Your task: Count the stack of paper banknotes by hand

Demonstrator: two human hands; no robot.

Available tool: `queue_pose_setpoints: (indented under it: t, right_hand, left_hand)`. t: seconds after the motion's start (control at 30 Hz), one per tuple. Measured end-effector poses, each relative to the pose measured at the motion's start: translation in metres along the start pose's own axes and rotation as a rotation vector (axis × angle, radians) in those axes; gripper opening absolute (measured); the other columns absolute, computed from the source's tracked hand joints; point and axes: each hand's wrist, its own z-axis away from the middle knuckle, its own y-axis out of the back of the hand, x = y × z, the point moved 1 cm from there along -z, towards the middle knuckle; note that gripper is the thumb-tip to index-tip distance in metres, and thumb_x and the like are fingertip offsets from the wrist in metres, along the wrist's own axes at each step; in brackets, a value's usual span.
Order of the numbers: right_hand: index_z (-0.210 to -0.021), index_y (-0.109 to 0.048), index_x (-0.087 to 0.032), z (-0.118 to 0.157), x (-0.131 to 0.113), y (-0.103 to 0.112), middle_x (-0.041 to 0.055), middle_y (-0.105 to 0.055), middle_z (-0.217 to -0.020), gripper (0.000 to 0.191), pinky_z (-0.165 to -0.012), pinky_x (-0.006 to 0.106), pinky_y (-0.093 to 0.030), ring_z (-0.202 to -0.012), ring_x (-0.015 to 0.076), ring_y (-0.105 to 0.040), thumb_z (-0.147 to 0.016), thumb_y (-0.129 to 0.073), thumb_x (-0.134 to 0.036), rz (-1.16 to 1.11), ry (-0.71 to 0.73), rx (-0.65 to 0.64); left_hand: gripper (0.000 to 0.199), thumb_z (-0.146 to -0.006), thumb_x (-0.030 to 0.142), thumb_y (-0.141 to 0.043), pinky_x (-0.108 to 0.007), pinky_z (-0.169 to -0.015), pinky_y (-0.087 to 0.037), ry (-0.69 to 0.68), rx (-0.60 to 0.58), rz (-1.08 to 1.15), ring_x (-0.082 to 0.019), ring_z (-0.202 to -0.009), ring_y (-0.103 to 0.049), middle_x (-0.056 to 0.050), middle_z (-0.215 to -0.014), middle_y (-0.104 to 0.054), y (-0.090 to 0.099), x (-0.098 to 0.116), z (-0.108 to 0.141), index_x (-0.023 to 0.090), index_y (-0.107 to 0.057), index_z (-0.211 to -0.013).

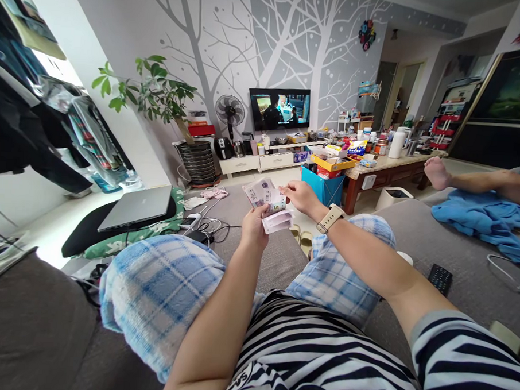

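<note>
Handling this loose bundle of thin, pale purple paper banknotes (255,192) well calls, I judge, for a firm base grip in the left hand (254,230) and only a light pinch in the right hand (301,198), so that one sheet slides free without dragging its neighbours. A squared lower edge would help, since the notes fan unevenly above the left hand, and a folded pale paper section (278,221) juts out just right of its thumb; that loose fold looks the likeliest part to slip.

The left hand is closed, its thumb pressed across the front of the bundle and its fingers mostly hidden behind. The right hand is partly curled, thumb and fingertips pinching the near upper corner of a note marked 5; whether it has one sheet or several, I cannot tell. A beige-strapped wristwatch (330,219) sits on the wrist behind the right hand. The bundle is between the two hands, above the woven grey fabric sofa (278,263). A closed silver-grey laptop (135,208) lies well left of the left hand.
</note>
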Motion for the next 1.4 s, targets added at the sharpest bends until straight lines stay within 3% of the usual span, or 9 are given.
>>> queue_pose_setpoints:
  t: [0.17,0.27,0.63,1.0,1.4]
  right_hand:
    - [-0.067,-0.059,-0.016,-0.001,0.003,-0.001,0.0000,-0.061,-0.058,0.029,-0.058,0.025,-0.035,-0.058,0.0125,-0.054,-0.083,-0.053,-0.040,-0.012,0.029,-0.011]
    - [-0.063,-0.056,-0.017,-0.001,0.001,-0.001,-0.0007,-0.058,-0.057,0.032,-0.056,0.025,-0.034,-0.056,0.0118,-0.051,-0.083,-0.051,-0.041,-0.041,0.054,-0.017]
    - [-0.059,-0.047,-0.018,0.004,-0.008,-0.002,-0.0034,-0.045,-0.053,0.036,-0.053,0.025,-0.031,-0.052,0.0098,-0.040,-0.084,-0.050,-0.043,-0.182,0.137,-0.056]
    - [-0.071,-0.056,-0.016,0.005,-0.008,-0.002,-0.0019,-0.052,-0.060,0.031,-0.053,0.024,-0.035,-0.055,0.0107,-0.046,-0.081,-0.055,-0.046,-0.239,0.164,-0.062]
    - [-0.063,-0.048,-0.018,0.006,-0.012,0.000,-0.0021,-0.047,-0.055,0.038,-0.052,0.024,-0.033,-0.053,0.0105,-0.043,-0.086,-0.049,-0.049,-0.239,0.194,-0.067]
  left_hand:
    - [0.016,-0.078,0.016,-0.055,-0.036,-0.072,-0.055,0.030,0.004,0.039,-0.022,-0.071,-0.068,-0.009,-0.077,-0.070,-0.005,0.002,0.004,0.010,-0.062,-0.091]
    - [0.023,-0.085,0.023,-0.048,-0.036,-0.072,-0.055,0.044,0.007,0.075,-0.023,-0.074,-0.069,-0.010,-0.078,-0.071,-0.007,0.002,0.004,0.010,-0.063,-0.095]
    - [0.018,-0.082,0.022,-0.052,-0.031,-0.072,-0.055,0.020,0.026,0.043,-0.020,-0.078,-0.068,-0.007,-0.082,-0.072,-0.005,0.001,0.001,0.013,-0.066,-0.089]
    - [0.019,-0.080,0.020,-0.052,-0.032,-0.072,-0.055,-0.003,0.019,0.040,-0.021,-0.078,-0.069,-0.008,-0.084,-0.072,-0.005,0.001,0.002,0.011,-0.066,-0.090]
    - [0.016,-0.078,0.021,-0.055,-0.033,-0.072,-0.055,0.000,0.013,0.023,-0.022,-0.079,-0.068,-0.007,-0.082,-0.071,-0.004,0.001,0.002,0.014,-0.066,-0.087]
